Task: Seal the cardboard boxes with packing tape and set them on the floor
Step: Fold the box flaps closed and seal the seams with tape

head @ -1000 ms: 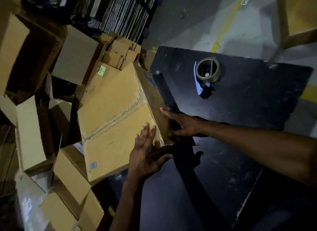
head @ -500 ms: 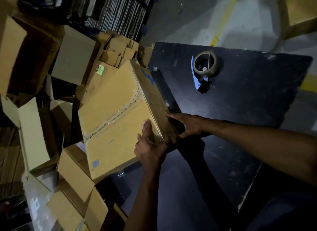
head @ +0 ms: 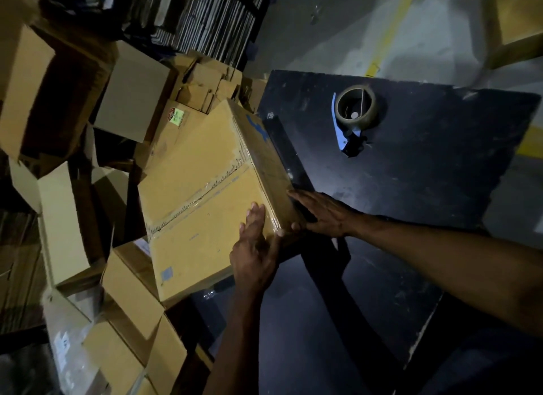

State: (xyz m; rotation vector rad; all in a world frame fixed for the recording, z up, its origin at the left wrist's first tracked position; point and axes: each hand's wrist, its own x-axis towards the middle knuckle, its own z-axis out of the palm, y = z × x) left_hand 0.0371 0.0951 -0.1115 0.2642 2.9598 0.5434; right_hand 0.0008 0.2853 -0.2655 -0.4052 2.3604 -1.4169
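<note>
Both flat: left hand and right hand press the taped box off the counter; next, lower it floorward.

The sealed cardboard box is tan-yellow, with a glossy clear tape strip across its top, a blue mark on its side and a small blue square near one corner. The table is black, scuffed pale. The tape roll is brown on a blue-bladed dispenser. A floor line is yellow; one sticker looks green and red.
</note>
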